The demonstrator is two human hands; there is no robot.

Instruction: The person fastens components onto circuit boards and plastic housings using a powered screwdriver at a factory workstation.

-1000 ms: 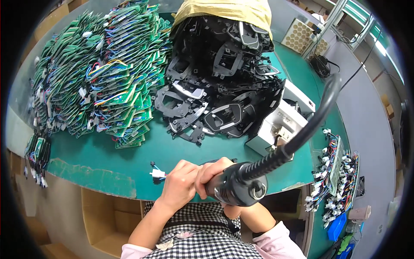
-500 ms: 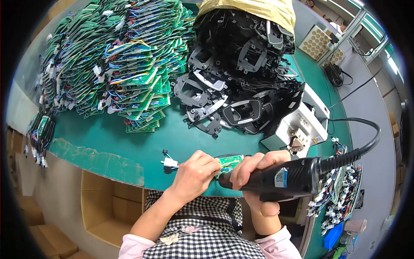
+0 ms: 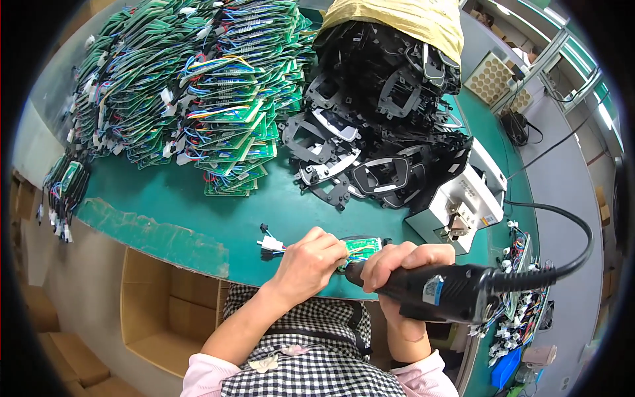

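A small green circuit board (image 3: 364, 247) with thin coloured wires lies on the green tabletop near its front edge, a dark plastic part showing along its far side. My left hand (image 3: 307, 264) has its fingers pinched together at the board's left end. My right hand (image 3: 405, 263) is wrapped round a black electric screwdriver (image 3: 456, 292), held nearly level with its nose pointing left at the board. Where the tip meets the board is hidden by the fingers. A white plug connector (image 3: 270, 245) on short wires sticks out to the left of my left hand.
Tall stacks of wired green boards (image 3: 225, 126) fill the far left. Black plastic frames (image 3: 380, 175) spill from a yellow sack (image 3: 397, 16). A white machine (image 3: 456, 212) stands right, near the screwdriver's cord (image 3: 582, 231). Wire bundles (image 3: 519, 324) lie at lower right.
The whole view has shifted slightly, so most things sit a little further right. Both hands stay at the board, and the screwdriver's rear end appears a little lower.
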